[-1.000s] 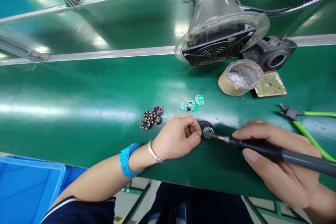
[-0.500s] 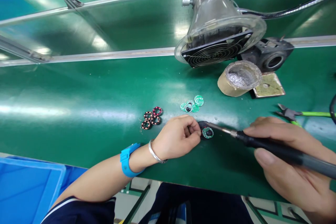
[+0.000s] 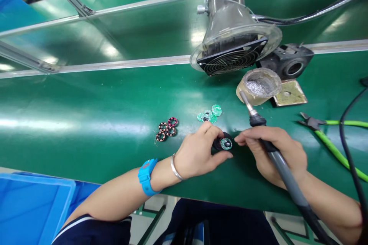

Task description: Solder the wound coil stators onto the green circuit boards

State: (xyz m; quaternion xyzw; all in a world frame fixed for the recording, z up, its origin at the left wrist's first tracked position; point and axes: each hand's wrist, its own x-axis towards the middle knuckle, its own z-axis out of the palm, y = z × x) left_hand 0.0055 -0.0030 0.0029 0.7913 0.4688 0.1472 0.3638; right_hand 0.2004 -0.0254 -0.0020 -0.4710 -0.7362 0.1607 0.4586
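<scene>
My left hand (image 3: 199, 147) grips a small black round part with a green ring-shaped circuit board (image 3: 226, 144) on its face, low over the green bench. In my right hand (image 3: 273, 153) is a soldering iron (image 3: 283, 170), its metal tip pointing up and away, in front of the solder pot. My right thumb and forefinger are close beside the round part; whether they touch it I cannot tell. Just beyond my left hand lie several green round circuit boards (image 3: 216, 110). Several copper-wound coils (image 3: 171, 131) sit left of them.
A fume extractor hood (image 3: 232, 59) hangs over the back. Below it stand a tan pot with solder (image 3: 241, 88), a sponge tray (image 3: 291, 92) and a black iron stand (image 3: 296, 65). Green-handled cutters (image 3: 330, 147) lie at right, near a black cable (image 3: 343, 134). A blue bin (image 3: 34, 206) is lower left.
My right hand has moved left to the round part, and the iron's tip has swung up and away from it. My left fingers have spread around the part's sides.
</scene>
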